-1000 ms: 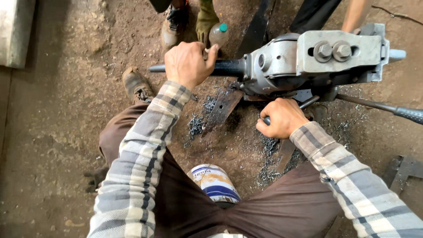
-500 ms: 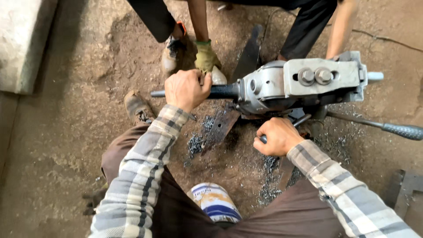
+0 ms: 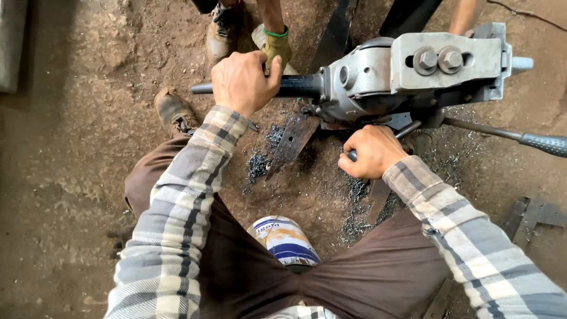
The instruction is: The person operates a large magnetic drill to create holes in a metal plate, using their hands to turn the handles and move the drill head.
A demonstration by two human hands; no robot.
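Both hands are closed around parts of one grey machine point(image 3: 407, 74). Left hand point(image 3: 243, 81) is wrapped around a dark bar point(image 3: 295, 86) that comes out of the machine's left side; the fingers curl over the top and the thumb points toward the machine. Right hand point(image 3: 369, 152) is lower, under the machine body, and makes a fist around a small dark handle point(image 3: 352, 155), of which only the end shows beside the knuckles.

Between the two hands, a flat metal strip point(image 3: 289, 143) lies tilted on the ground, its upper end below the machine. Dark metal shavings point(image 3: 258, 164) are spread on the dirt just beside the strip and also below the right hand. On the top plate of the machine, up and to the right of the right hand, sit two bolts point(image 3: 437, 59). A long lever with a black grip point(image 3: 546, 143) goes out to the right of the right hand.

Below both hands, between the person's knees, stands a can point(image 3: 286, 239) in white, orange and blue. Above the left hand are another person's shoe point(image 3: 221, 32) and a gloved hand point(image 3: 273, 45), close behind the bar. The person's own shoe point(image 3: 173, 112) rests on the dirt to the left, under the left forearm.
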